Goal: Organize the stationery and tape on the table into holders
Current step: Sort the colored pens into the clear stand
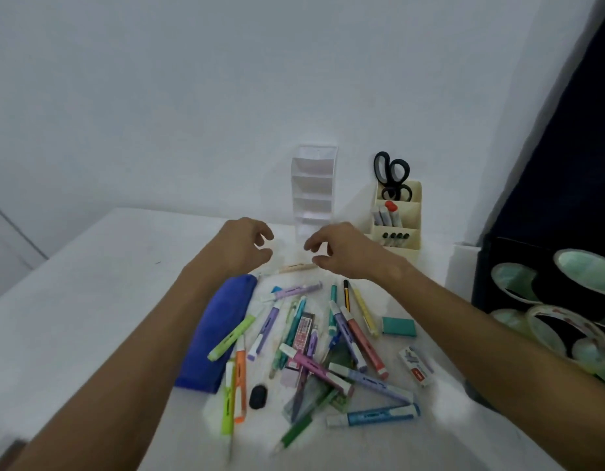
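The task looks barely begun. Both hands, left hand [241, 248] and right hand [342, 251], hover with fingers loosely curled apart, holding nothing, just above a beige pen [296, 267]. Beyond the fingertips the white holder [313, 185] stands empty; the cream holder [398, 215] has scissors [393, 176] and some markers. Roughly twenty pens [314, 348] lie scattered below the wrists, several tape rolls [562, 321] right of them.
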